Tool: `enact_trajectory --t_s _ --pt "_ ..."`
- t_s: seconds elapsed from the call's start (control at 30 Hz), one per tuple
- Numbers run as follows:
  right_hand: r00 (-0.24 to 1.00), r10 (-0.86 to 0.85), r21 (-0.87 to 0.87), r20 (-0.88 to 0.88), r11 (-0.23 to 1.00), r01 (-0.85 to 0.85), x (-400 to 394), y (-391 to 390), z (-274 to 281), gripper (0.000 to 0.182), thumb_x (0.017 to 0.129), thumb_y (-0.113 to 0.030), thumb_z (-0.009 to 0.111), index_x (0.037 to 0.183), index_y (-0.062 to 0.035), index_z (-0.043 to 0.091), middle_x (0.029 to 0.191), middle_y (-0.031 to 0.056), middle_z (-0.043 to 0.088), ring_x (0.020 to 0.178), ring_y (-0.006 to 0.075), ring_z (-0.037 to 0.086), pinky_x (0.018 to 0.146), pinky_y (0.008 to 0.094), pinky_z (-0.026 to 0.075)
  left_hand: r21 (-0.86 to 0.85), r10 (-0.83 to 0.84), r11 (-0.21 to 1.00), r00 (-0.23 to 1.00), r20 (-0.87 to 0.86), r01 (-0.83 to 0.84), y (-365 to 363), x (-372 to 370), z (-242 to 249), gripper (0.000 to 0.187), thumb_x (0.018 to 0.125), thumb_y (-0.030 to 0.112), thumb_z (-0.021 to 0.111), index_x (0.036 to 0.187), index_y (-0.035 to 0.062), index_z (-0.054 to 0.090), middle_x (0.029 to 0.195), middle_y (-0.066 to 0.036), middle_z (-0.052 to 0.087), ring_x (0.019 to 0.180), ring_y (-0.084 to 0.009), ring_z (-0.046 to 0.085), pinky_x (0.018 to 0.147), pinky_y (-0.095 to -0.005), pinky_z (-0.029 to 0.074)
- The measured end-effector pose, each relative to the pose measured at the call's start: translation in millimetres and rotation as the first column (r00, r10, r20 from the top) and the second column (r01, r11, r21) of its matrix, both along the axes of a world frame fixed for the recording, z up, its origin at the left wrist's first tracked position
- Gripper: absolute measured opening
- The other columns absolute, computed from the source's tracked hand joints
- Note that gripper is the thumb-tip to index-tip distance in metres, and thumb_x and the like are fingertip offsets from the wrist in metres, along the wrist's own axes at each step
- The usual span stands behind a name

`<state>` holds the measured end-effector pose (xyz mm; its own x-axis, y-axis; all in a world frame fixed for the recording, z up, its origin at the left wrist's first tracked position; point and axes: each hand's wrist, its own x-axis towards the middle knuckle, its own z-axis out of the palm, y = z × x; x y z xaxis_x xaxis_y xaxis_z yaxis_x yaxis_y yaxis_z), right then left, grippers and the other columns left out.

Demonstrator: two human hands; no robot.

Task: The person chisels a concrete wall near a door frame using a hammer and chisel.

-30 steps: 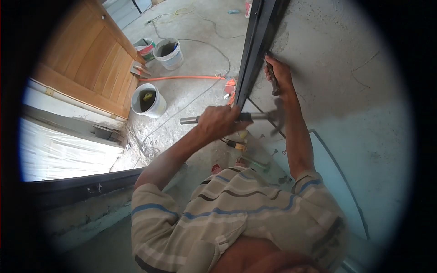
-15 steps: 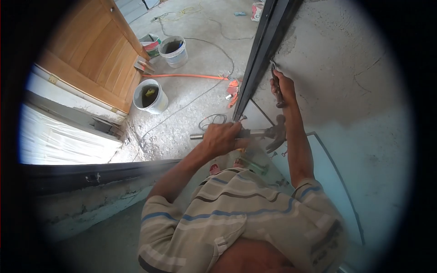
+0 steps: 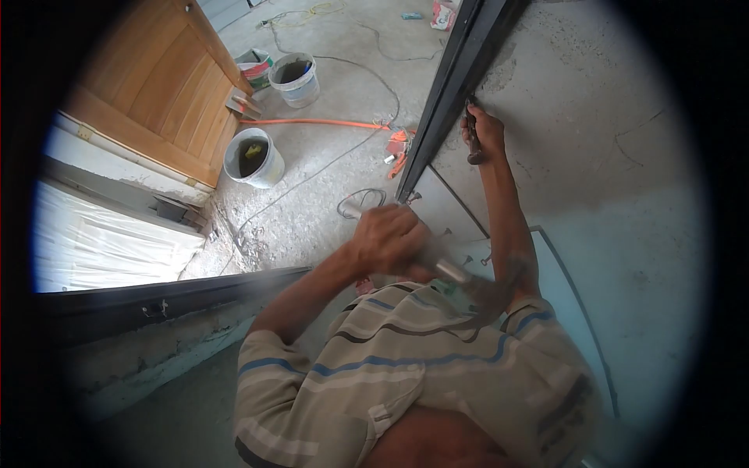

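Note:
My left hand (image 3: 392,240) is wrapped round the handle of a hammer (image 3: 452,271), whose head is blurred by motion near my right forearm and shirt. My right hand (image 3: 485,132) grips a dark chisel-like tool (image 3: 473,141). The tool's thin end points away from me, at the wall (image 3: 577,117) right beside the dark metal frame (image 3: 445,93). Whether its tip touches the wall or the frame cannot be made out.
Beyond the frame, buckets (image 3: 254,158) stand on the rough floor (image 3: 343,97) near a wooden door (image 3: 160,86). An orange hose (image 3: 312,122), cables and a coiled wire (image 3: 362,203) lie there. A dark ledge (image 3: 172,303) runs at the lower left.
The hammer has swung down and back towards my body, its head now blurred near my right forearm. My right hand keeps its grip on the tool by the frame.

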<state>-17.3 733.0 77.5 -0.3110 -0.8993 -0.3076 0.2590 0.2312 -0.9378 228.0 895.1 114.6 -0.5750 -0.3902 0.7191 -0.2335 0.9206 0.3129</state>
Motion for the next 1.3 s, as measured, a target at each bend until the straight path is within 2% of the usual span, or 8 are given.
enact_trajectory --t_s 0.13,0.47,0.93,0.97,1.0,1.1,1.2,1.3 --pt "0.996 0.027 0.015 -0.086 1.000 -0.026 6.2 7.2 13.8 0.020 0.088 -0.020 0.061 0.080 -0.0018 0.059 0.061 0.0085 0.059 0.044 0.0143 0.052 0.039 0.0271 0.039 0.387 0.251 0.781 0.814 0.523 -0.490 -46.1 -16.1 -17.1 0.048 0.081 0.052 0.065 0.079 0.0052 0.056 0.065 -0.012 0.061 0.057 -0.0321 0.061 0.054 -0.0425 0.047" --pt "0.974 0.057 0.025 -0.217 0.998 -0.053 -25.4 89.2 -23.2 0.020 0.093 -0.023 0.058 0.106 -0.0076 0.054 0.077 0.0074 0.059 0.054 0.0131 0.055 0.044 0.0257 0.045 0.746 0.232 0.523 0.911 0.340 -0.412 47.1 9.2 -78.0 0.047 0.088 0.049 0.059 0.080 0.0022 0.060 0.066 -0.017 0.062 0.062 -0.0358 0.063 0.058 -0.0438 0.046" --pt "0.492 0.022 0.110 0.870 0.965 -0.238 23.7 348.5 -166.7 0.032 0.095 -0.016 0.051 0.126 -0.0067 0.053 0.116 0.0164 0.057 0.103 0.0227 0.059 0.095 0.0328 0.049 0.783 0.425 0.003 0.709 0.563 -0.622 107.2 92.8 -156.8 0.061 0.091 0.055 0.048 0.085 -0.0042 0.062 0.071 -0.027 0.057 0.071 -0.0435 0.058 0.067 -0.0466 0.042" --pt "0.912 0.367 -0.171 0.184 0.926 -0.338 31.6 336.6 -148.9 0.033 0.096 -0.019 0.052 0.127 -0.0081 0.052 0.115 0.0136 0.057 0.102 0.0209 0.059 0.093 0.0331 0.049 0.778 0.433 0.001 0.701 0.566 -0.629 103.1 91.5 -159.0 0.062 0.091 0.055 0.048 0.085 -0.0046 0.062 0.071 -0.027 0.057 0.071 -0.0437 0.058 0.067 -0.0465 0.042" --pt "0.686 0.301 -0.248 -0.662 0.776 -0.580 36.3 324.1 -139.8 0.034 0.096 -0.022 0.053 0.128 -0.0096 0.052 0.114 0.0109 0.057 0.101 0.0192 0.059 0.091 0.0334 0.049 0.774 0.441 0.001 0.695 0.568 -0.633 98.7 88.6 -160.0 0.062 0.091 0.055 0.048 0.084 -0.0051 0.061 0.071 -0.027 0.057 0.070 -0.0439 0.058 0.066 -0.0464 0.042" --pt "0.869 0.344 -0.101 0.357 0.938 -0.330 40.3 291.3 -214.9 0.030 0.096 -0.024 0.057 0.122 -0.0091 0.058 0.109 0.0049 0.060 0.097 0.0144 0.059 0.089 0.0314 0.048 0.809 0.460 -0.009 0.716 0.525 -0.587 91.9 77.3 -158.8 0.063 0.091 0.056 0.048 0.082 -0.0053 0.061 0.070 -0.027 0.056 0.068 -0.0435 0.057 0.065 -0.0465 0.042" --pt "0.948 0.299 0.245 0.109 0.916 -0.317 39.2 228.9 -114.0 0.027 0.094 -0.025 0.061 0.113 -0.0053 0.063 0.102 0.0020 0.063 0.095 0.0121 0.059 0.087 0.0292 0.047 0.793 0.428 0.041 0.728 0.536 -0.608 92.4 73.5 -172.6 0.064 0.091 0.056 0.049 0.082 -0.0057 0.062 0.069 -0.027 0.056 0.065 -0.0386 0.058 0.066 -0.0459 0.043" --pt "0.811 0.326 -0.117 -0.485 0.895 -0.430 11.1 181.8 -91.9 0.034 0.095 -0.030 0.060 0.115 -0.0027 0.060 0.098 0.0053 0.065 0.100 0.0126 0.058 0.089 0.0258 0.045 0.837 0.395 0.026 0.775 0.493 -0.546 100.7 67.4 -164.0 0.063 0.091 0.055 0.049 0.082 -0.0062 0.063 0.068 -0.026 0.057 0.065 -0.0330 0.060 0.065 -0.0451 0.044"
